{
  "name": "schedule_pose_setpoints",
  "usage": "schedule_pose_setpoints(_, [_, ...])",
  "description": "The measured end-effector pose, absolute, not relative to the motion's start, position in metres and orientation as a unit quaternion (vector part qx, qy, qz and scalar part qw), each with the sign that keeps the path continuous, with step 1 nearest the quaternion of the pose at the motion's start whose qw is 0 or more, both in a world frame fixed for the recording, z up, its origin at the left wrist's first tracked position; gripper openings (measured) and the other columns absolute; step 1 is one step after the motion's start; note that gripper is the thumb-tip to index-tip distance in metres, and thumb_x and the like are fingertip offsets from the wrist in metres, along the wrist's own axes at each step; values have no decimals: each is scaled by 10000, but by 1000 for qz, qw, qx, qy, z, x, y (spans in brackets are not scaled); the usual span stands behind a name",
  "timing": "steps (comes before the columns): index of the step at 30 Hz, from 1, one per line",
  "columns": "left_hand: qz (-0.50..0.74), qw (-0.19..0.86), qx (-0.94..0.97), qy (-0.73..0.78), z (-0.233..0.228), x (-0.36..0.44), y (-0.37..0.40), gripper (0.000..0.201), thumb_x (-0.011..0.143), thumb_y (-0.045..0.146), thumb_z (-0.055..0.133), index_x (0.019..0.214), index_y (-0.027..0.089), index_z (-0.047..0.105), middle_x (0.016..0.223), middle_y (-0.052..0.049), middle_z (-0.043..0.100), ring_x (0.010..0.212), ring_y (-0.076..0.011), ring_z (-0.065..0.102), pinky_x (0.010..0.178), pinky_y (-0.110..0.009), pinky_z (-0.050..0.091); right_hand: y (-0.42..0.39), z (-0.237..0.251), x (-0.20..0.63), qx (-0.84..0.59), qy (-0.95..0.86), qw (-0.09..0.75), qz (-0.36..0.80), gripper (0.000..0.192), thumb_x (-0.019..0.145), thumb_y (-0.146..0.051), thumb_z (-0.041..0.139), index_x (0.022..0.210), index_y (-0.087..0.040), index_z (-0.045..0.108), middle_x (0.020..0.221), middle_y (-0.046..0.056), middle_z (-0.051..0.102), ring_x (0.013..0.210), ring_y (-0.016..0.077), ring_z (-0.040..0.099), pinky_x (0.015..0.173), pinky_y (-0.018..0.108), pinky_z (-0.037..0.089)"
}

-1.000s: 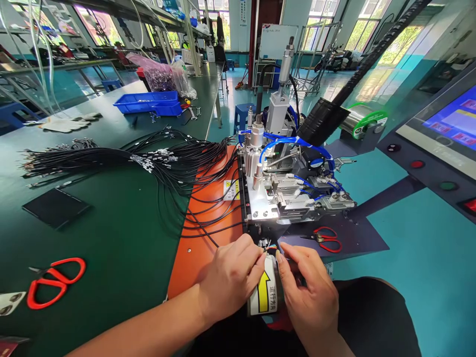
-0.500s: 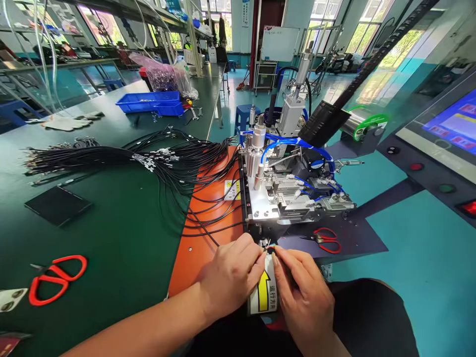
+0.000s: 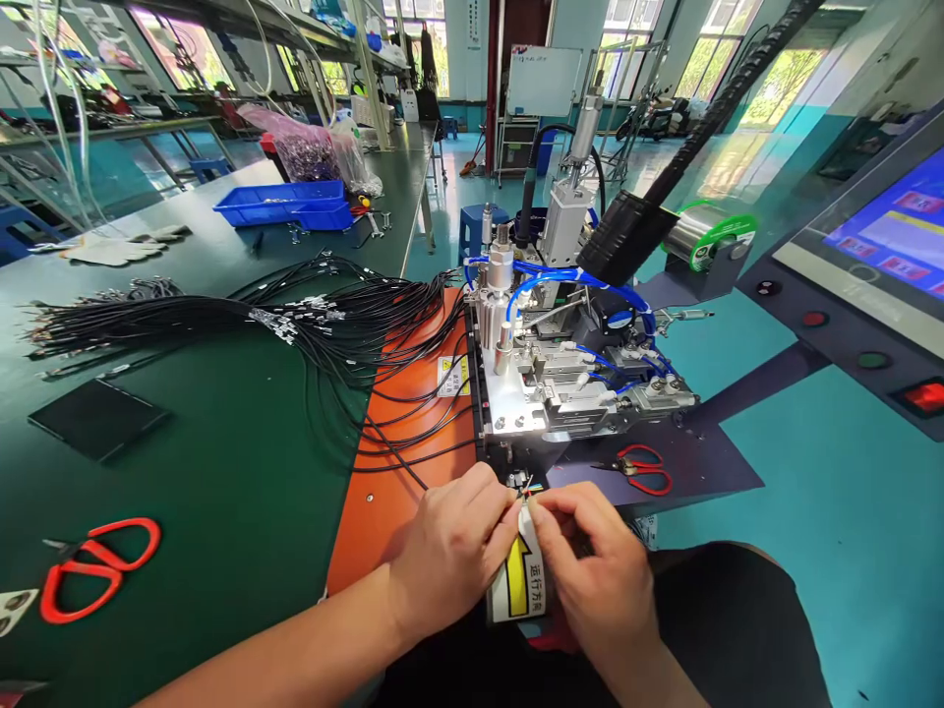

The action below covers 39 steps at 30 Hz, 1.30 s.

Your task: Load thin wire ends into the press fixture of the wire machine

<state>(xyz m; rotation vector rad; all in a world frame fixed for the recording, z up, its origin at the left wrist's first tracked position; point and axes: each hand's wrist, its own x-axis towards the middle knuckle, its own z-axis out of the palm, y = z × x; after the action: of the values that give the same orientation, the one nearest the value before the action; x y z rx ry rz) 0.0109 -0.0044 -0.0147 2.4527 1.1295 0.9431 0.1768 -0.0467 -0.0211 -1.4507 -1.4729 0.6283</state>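
My left hand (image 3: 461,536) is closed in a pinch at the front edge of the machine. A black cable (image 3: 409,470) runs from the bundle into this hand, where the fingers cover its end. Thin coloured wires (image 3: 535,488) show just past the fingertips. Facing it, my right hand (image 3: 599,565) pinches at the wires with thumb and forefinger; the tips of both hands nearly touch. Under the hands is a white label with a yellow arrow (image 3: 518,580). The metal machine (image 3: 582,393) with blue air tubes stands right in front of them.
A large black cable bundle (image 3: 221,320) lies across the green table and orange plate (image 3: 390,531). Red-handled scissors (image 3: 103,565) lie at left, small red-handled snips (image 3: 641,469) on the machine's shelf. A solder spool (image 3: 712,236) and control screen (image 3: 896,236) are at right.
The view has shifted slightly. My right hand's fingers have drawn into a tighter pinch near the left fingertips, and the dark piece seen between the hands is now hidden.
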Motion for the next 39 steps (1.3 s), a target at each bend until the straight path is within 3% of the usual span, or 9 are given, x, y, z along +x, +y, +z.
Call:
schedule_pose_setpoints(4, [323, 142, 851, 389, -15, 11, -4, 127, 947, 189, 526, 843, 147, 584, 768, -30, 469, 684, -134, 435, 597, -290, 297, -34, -17, 196, -631, -442, 442, 459, 353, 874, -499, 634, 943, -154, 661, 853, 47, 600, 708, 109, 505, 597, 206, 400])
schedule_pose_setpoints(8, [319, 138, 852, 393, -15, 10, -5, 134, 951, 197, 524, 836, 149, 574, 782, -30, 479, 690, -134, 443, 599, -295, 296, -23, -13, 197, -579, -362, 422, 596, 433, 836, -548, 662, 875, -121, 602, 670, -2, 400, 581, 69, 279, 502, 225, 205])
schedule_pose_setpoints(10, [315, 137, 853, 392, -15, 10, -5, 140, 950, 197, 523, 828, 148, 571, 785, -31, 481, 694, -136, 445, 600, -299, 297, -21, -11, 193, -568, -347, 425, 614, 444, 820, -543, 682, 819, -115, 565, 648, -14, 336, 578, 67, 238, 508, 234, 177])
schedule_pose_setpoints(15, [309, 142, 853, 396, -14, 11, -6, 166, 956, 194, 511, 822, 141, 592, 763, -34, 466, 687, -137, 438, 601, -303, 306, -21, -13, 190, -570, -355, 416, 613, 438, 823, -532, 682, 817, -106, 576, 643, -10, 379, 576, 63, 254, 512, 226, 191])
schedule_pose_setpoints(20, [335, 177, 837, 396, -14, 10, -3, 182, 961, 174, 501, 1089, 153, 628, 884, -43, 532, 784, -136, 482, 698, -281, 416, -16, -26, 192, -588, -378, 415, 582, 447, 828, -554, 659, 898, -113, 644, 737, 39, 545, 611, 85, 385, 533, 216, 285])
schedule_pose_setpoints(24, [337, 164, 840, 393, -16, 8, 0, 305, 905, 77, 513, 1188, 153, 600, 994, -64, 561, 896, -172, 482, 774, -311, 448, -10, -33, 190, -595, -414, 418, 547, 455, 852, -570, 624, 907, -119, 658, 841, 63, 616, 734, 129, 492, 658, 239, 411])
schedule_pose_setpoints(39, [381, 205, 817, 382, -16, 9, 6, 224, 875, 46, 551, 1031, 123, 692, 895, -55, 574, 848, -145, 483, 726, -264, 436, -6, -29, 186, -624, -434, 405, 508, 435, 862, -543, 611, 896, -112, 649, 877, 79, 641, 774, 157, 534, 714, 269, 430])
